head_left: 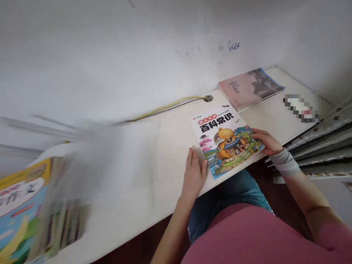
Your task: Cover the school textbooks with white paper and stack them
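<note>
A colourful children's book [225, 137] with a white cover, bold Chinese title and cartoon picture lies flat near the front edge of the white desk [165, 146]. My left hand [194, 172] lies flat on the desk, fingers stretched out, touching the book's left edge. My right hand [265, 141] grips the book's right edge, thumb on the cover. A grey band wraps my right wrist.
A pink and blue book [250, 88] lies at the desk's back right by the wall. A stack of bright books [33, 212], partly blurred, sits at the left. A yellow cable [165, 107] runs to a desk hole. Patterned fabric [321, 146] lies at right.
</note>
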Motion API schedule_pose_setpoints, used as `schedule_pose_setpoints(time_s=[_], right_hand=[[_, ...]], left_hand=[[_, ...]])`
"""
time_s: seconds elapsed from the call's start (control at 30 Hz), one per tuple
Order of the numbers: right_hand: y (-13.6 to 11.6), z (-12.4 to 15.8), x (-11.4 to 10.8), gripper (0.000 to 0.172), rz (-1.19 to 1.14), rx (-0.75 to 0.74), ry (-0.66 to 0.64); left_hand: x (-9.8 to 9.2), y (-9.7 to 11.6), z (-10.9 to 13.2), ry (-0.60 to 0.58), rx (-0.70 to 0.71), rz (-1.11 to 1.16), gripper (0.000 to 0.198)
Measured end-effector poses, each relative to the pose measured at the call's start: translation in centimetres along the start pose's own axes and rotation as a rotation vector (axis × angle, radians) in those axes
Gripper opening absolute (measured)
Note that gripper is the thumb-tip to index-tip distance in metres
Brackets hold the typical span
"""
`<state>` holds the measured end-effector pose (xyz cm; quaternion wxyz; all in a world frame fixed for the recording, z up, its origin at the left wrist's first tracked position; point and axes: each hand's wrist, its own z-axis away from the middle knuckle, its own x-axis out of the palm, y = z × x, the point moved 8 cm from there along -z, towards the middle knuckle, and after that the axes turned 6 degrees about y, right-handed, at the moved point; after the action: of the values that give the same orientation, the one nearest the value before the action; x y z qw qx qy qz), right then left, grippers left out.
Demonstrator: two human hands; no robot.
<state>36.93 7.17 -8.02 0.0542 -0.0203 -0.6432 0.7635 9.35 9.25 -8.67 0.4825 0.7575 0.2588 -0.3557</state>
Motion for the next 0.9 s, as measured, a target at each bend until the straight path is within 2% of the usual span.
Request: schedule_pose_setpoints(time_s=[0.07, 0.13, 0.2, 0.3, 0.43, 0.7, 0.9], right_hand=[[0.0, -0.2, -2.0, 0.050, 0.072, -0.061, 0.150], [-0.6, -0.1, -3.6, 0.052, 0.240, -0.179, 0.308], [-1.1, 0.0, -4.0, 0.053, 0.436, -0.280, 0.374], [-1.0, 0.1, -3.3, 0.049, 0.630, -0.373, 0.323], [-1.0, 0.3, -2.5, 0.046, 0.738, -0.461, 0.267], [-1.4, -0.1, -2.6, 0.048, 0.760, -0.421, 0.280], [-2.3, 0.2, -2.0, 0.049, 0.773, -0.404, 0.284]], left_hand=[[0.2, 0.1, 0.7, 0.028, 0.091, -0.043, 0.052], [0.2, 0.7, 0.8, 0.046, 0.168, -0.077, 0.047], [0.1, 1.3, 0.8, 0.060, 0.214, -0.112, 0.046], [0.0, 1.7, 0.6, 0.066, 0.239, -0.163, 0.045], [0.0, 1.9, 0.6, 0.058, 0.235, -0.204, 0.047], [0.1, 2.7, 0.3, 0.041, 0.238, -0.323, 0.048], [0.2, 2.4, 0.3, 0.053, 0.207, -0.325, 0.054]])
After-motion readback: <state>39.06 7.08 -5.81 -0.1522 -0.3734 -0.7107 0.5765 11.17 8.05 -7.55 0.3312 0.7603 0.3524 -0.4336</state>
